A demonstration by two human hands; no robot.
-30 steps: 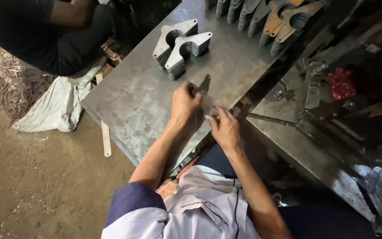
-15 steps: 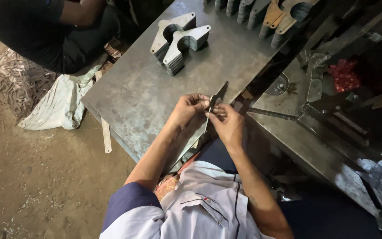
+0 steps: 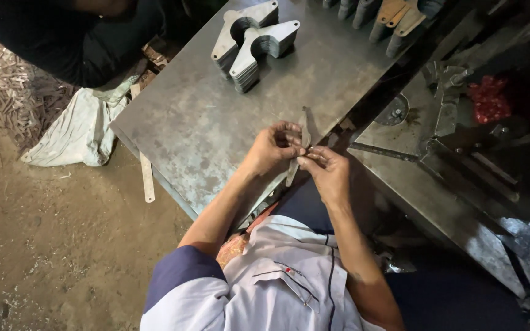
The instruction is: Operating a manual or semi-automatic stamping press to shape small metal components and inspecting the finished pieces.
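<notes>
Both my hands hold one thin flat metal piece [image 3: 303, 130] edge-on above the near edge of a grey steel table [image 3: 216, 122]. My left hand [image 3: 272, 147] grips it from the left, fingers curled around its middle. From the right, my right hand [image 3: 326, 168] pinches the same piece with fingertips meeting the left hand's. The piece's lower end [image 3: 291, 175] sticks out below the hands. Two stacks of flat forked metal plates [image 3: 253, 43] lie at the far side of the table.
Another person in dark clothes [image 3: 75, 37] sits at the upper left. A pale sack [image 3: 78, 132] lies on the dirt floor beside metal shavings [image 3: 7, 86]. A machine with a red part [image 3: 489, 101] stands to the right. More plates, some orange-toned [image 3: 394, 18], lean at the table's far edge.
The hands drew together and lifted the metal piece off the table, turning it from flat to edge-on. The view shifted closer.
</notes>
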